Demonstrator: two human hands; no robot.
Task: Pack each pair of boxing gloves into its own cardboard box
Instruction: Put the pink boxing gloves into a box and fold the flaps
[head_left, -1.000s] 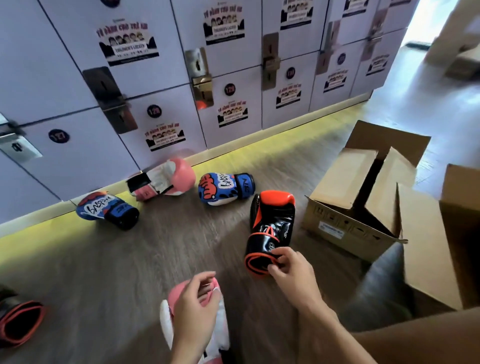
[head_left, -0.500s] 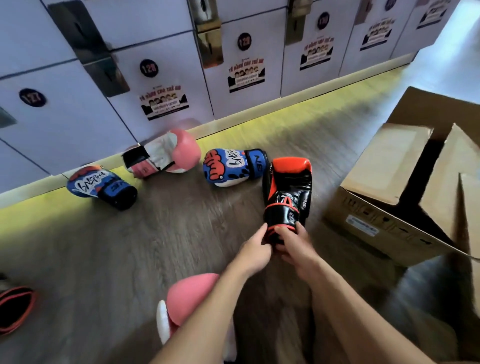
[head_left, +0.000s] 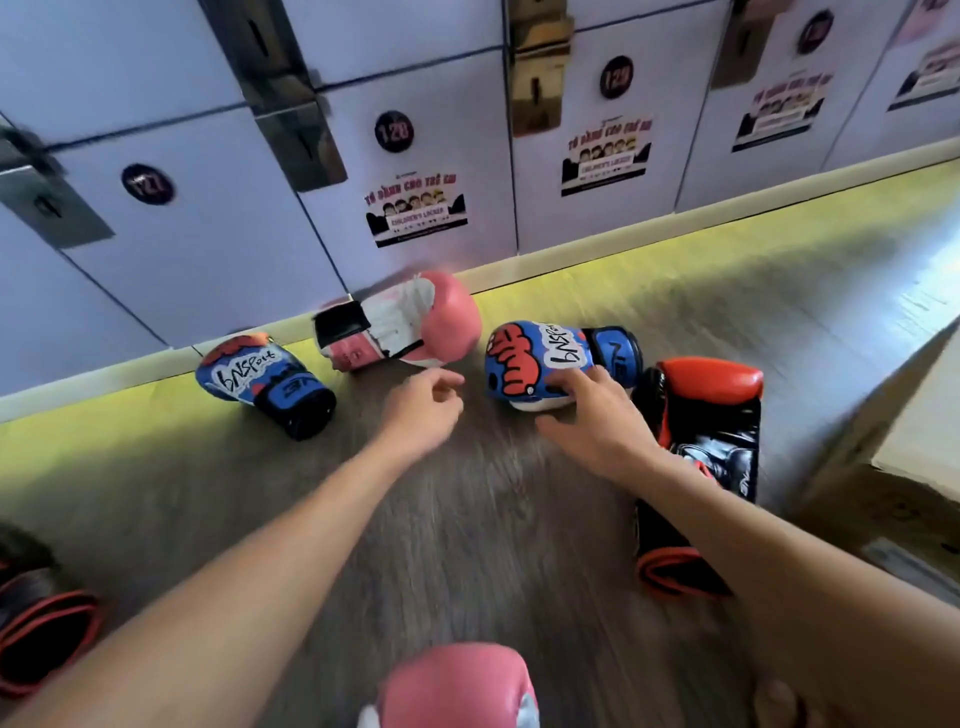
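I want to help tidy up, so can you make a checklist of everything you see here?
Surface: wooden floor, gloves scattered on it.
Job's things: two blue gloves, two pink gloves, black-and-orange glove, another at left edge; cardboard box at right.
Clutter: nothing seen.
Hands: right hand touching the nearer blue glove; left hand open, empty, near the far pink glove.
Cables: nothing seen.
Surroundings: numbered lockers with stickers.
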